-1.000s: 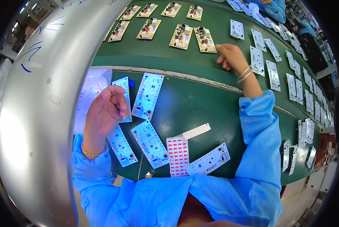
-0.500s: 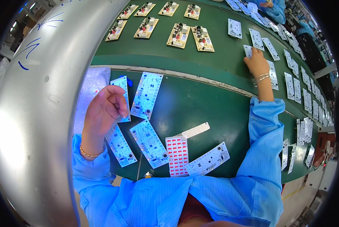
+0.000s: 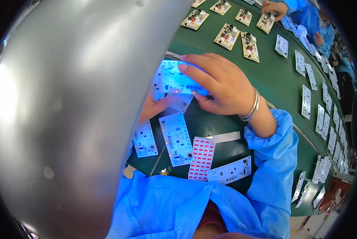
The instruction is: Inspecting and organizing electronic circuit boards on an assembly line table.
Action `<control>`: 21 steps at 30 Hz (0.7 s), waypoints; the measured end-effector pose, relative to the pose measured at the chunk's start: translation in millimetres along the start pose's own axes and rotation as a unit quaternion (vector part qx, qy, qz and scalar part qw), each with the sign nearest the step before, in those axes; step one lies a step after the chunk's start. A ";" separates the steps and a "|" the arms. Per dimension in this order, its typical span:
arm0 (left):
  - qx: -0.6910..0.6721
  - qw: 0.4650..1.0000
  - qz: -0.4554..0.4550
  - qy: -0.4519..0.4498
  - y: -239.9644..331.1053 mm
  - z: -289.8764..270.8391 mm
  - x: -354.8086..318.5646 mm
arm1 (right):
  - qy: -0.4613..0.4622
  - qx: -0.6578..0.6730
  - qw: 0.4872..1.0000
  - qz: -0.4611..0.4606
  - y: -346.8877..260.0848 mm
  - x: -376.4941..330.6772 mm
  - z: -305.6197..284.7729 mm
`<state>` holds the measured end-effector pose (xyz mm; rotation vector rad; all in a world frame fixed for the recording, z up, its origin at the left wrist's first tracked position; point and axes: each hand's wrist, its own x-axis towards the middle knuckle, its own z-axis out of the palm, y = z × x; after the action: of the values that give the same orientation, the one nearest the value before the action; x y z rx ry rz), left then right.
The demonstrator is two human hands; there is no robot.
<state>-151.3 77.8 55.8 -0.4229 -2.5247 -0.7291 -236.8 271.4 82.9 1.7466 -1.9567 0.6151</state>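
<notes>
My right hand (image 3: 230,85) grips a white circuit board (image 3: 178,75) by its right side, fingers over the top and thumb below. Bright blue light falls on that board. My left hand (image 3: 149,106) is just below and left of it; a silver housing (image 3: 67,99) hides most of that hand, and its fingers are hidden or blurred. Beneath the hands, another board (image 3: 181,102) lies partly covered. Closer to me are a lit board (image 3: 176,139), a second one (image 3: 145,139) at the housing's edge, and a board (image 3: 230,170) lying slantwise at the right.
A sheet of red arrow stickers (image 3: 202,159) lies near my chest, with a pale strip (image 3: 226,137) beside it. Yellow boards with tall components (image 3: 227,36) and rows of white boards (image 3: 306,101) occupy the green surface beyond. A co-worker's hand (image 3: 275,8) touches a yellow board (image 3: 266,23).
My right hand has come from the far row to the lit area, bringing a board. My left hand has gone partly behind the housing. The view has shifted; a co-worker's hand has come in.
</notes>
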 end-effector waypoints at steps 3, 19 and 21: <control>-0.096 0.993 0.058 0.022 -3.2 -13.6 -7.7 | 0.043 0.035 0.997 -0.061 -13.8 17.4 -1.9; -0.168 0.957 0.137 0.195 -9.3 -15.5 -9.3 | 0.108 -0.029 0.989 0.095 1.3 -4.3 -9.6; -0.173 0.955 0.138 0.196 -9.2 -15.9 -8.8 | 0.113 -0.011 0.990 0.087 1.6 -3.6 -9.2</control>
<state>-142.0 59.9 59.2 -0.6612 -1.9233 -1.0318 -237.7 279.8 88.1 1.4337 -1.9582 0.8097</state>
